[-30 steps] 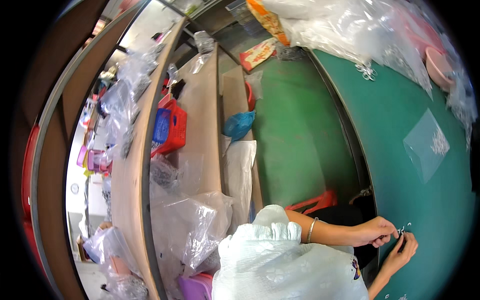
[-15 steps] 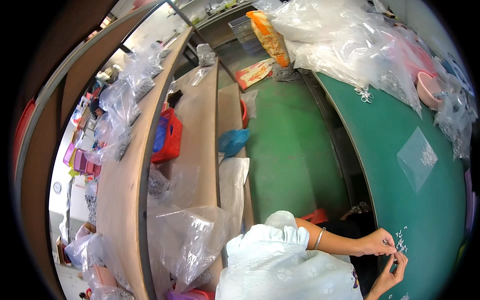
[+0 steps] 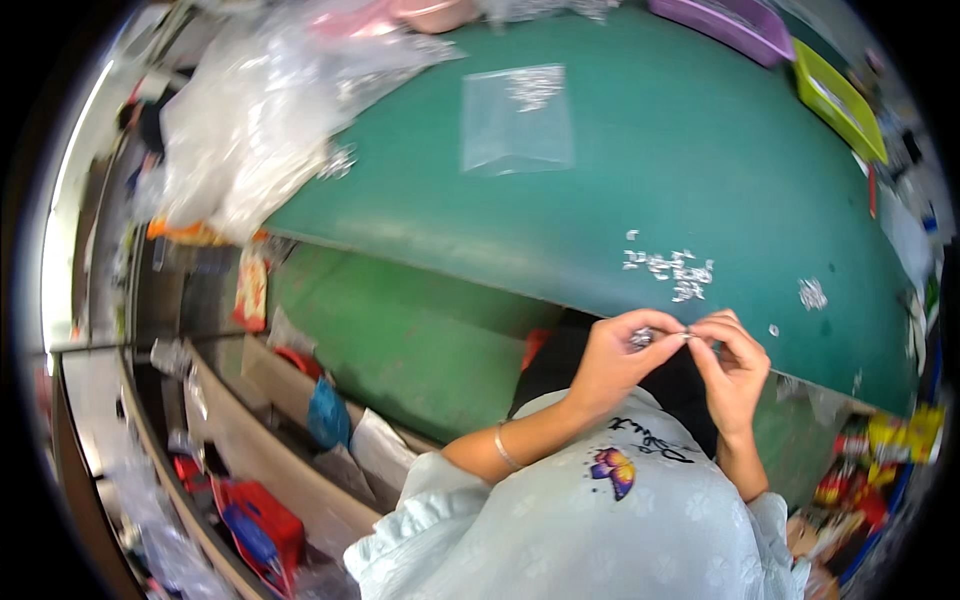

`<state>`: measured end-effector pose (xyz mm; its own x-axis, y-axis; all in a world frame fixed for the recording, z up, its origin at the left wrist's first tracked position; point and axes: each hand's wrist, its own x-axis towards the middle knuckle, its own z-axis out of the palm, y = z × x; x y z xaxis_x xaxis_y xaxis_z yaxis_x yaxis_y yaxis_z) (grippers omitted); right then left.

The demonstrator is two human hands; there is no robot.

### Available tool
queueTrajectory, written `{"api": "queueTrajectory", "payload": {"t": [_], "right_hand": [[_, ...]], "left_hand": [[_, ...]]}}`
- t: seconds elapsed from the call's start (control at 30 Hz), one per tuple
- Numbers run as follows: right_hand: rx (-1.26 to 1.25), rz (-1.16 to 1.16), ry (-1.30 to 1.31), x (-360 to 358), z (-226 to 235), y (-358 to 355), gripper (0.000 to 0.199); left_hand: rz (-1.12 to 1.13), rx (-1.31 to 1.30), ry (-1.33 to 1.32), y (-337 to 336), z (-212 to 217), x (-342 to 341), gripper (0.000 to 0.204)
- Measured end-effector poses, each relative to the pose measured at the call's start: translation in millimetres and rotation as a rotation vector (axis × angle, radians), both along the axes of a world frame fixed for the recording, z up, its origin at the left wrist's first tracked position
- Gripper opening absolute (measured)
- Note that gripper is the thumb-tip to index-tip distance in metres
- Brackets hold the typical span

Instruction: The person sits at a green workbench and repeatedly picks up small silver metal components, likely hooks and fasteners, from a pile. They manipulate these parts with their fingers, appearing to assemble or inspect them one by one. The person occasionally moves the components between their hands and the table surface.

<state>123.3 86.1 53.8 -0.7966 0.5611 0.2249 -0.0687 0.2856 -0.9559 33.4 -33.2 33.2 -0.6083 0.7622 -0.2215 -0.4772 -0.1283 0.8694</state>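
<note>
I take the green table point(image 3: 620, 170) as my landmark. At its near edge my left hand point(image 3: 617, 358) and right hand point(image 3: 733, 362) meet, fingertips pressed together around a small silver piece point(image 3: 643, 338); the left thumb and forefinger pinch it, and the right fingertips close on its other end, though I cannot tell exactly how the piece is shaped. A thin bracelet point(image 3: 503, 448) sits on the left wrist. Just beyond the hands, on the table near that edge, lies a loose scatter of small silver pieces point(image 3: 672, 272), with a smaller cluster point(image 3: 811, 293) to its right. Farther across the table, well apart from the hands, a clear plastic bag point(image 3: 518, 118) lies flat with a few silver bits inside. At the table's far left side a heap of crumpled clear bags point(image 3: 270, 120) spills over the rim. On the far right side stand a yellow-green tray point(image 3: 838, 100) and a purple tray point(image 3: 722, 18).
</note>
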Motion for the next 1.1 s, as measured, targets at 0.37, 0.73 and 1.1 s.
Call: {"api": "queueTrajectory", "payload": {"t": [0.37, 0.73, 1.1], "right_hand": [[0.033, -0.063, 0.013, 11, -20, 16, 0.013], [0.315, -0.085, 0.033, 1, -17, 27, 0.016], [0.275, -0.087, 0.086, 5, -12, 31, 0.017]], "left_hand": [[-0.119, -0.098, -0.001, 19, -8, -1, 0.009], [-0.122, -0.04, 0.054, 28, -12, -10, 0.013], [-0.219, -0.002, -0.024, 34, -6, -14, 0.011]]}}
